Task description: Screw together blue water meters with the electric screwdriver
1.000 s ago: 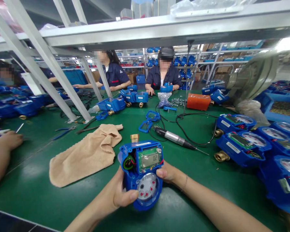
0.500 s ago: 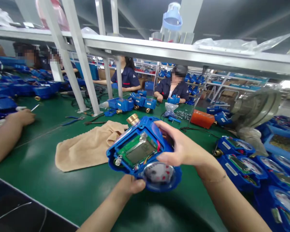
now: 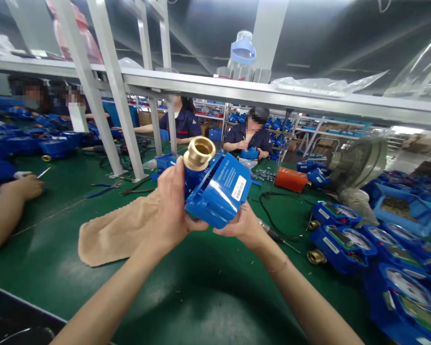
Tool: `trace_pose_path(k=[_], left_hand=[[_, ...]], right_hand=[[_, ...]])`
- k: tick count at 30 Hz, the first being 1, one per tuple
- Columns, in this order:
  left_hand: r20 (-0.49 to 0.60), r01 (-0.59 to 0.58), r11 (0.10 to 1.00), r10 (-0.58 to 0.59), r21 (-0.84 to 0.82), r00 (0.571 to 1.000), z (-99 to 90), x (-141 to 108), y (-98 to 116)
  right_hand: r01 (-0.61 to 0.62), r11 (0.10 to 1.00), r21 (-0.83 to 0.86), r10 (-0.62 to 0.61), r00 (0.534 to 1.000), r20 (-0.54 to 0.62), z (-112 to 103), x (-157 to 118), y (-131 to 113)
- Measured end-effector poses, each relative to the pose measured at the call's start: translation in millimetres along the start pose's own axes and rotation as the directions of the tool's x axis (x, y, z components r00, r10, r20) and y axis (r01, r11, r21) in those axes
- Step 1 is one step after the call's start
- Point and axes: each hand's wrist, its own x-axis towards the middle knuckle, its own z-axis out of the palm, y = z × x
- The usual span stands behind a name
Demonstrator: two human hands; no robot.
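Observation:
Both my hands hold a blue plastic water meter (image 3: pixel 219 189) up above the bench, with its back facing me and a white barcode label (image 3: pixel 239 188) on it. A brass pipe fitting (image 3: pixel 199 153) points up and left from its end. My left hand (image 3: pixel 170 206) wraps the side below the fitting, and my right hand (image 3: pixel 239 227) cups the underside. The dial and circuit board are hidden. A beige cloth (image 3: pixel 115 235) lies on the bench beneath my left wrist. An electric screwdriver (image 3: pixel 273 235) lies partly hidden behind my right hand.
Several blue meters (image 3: pixel 343 249) stand in rows on the green bench mat (image 3: pixel 201 297) at right. A co-worker's hand (image 3: pixel 25 187) holds a small tool at left. Pliers (image 3: pixel 102 190), an orange case (image 3: pixel 290 179) and a fan (image 3: pixel 359 163) lie ahead, beneath a metal shelf (image 3: pixel 237 91).
The meter has turned over in my hands, so its dial and circuit board no longer show and its labelled back faces me. It has risen, with the brass fitting now pointing upward.

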Motion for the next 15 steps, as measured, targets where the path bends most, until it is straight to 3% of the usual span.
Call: trace_pose_path(k=[2,5,8,10,15], left_hand=[[-0.073,-0.111,0.981,0.124,0.156,0.990,-10.3,11,2],[0.092,-0.124,0.980,0.111,0.153,0.990,-22.9,23,6],[0.291,0.086,0.991,-0.052,-0.103,0.955,-29.0,29,3],[0.373,0.258,0.935,-0.155,-0.242,0.915,-26.2,29,-2],[0.404,0.495,0.714,-0.315,-0.495,0.859,-2.9,18,-8]], right_hand=[[0.054,0.995,0.089,-0.044,0.992,-0.117,9,3,19],[0.104,0.985,0.140,-0.079,0.982,-0.173,15,5,30],[0.108,0.980,0.168,-0.084,0.986,-0.143,8,1,27],[0.067,0.984,0.168,-0.048,0.992,-0.116,0,-2,28],[-0.053,0.983,0.177,0.073,0.992,-0.107,-19,-13,50]])
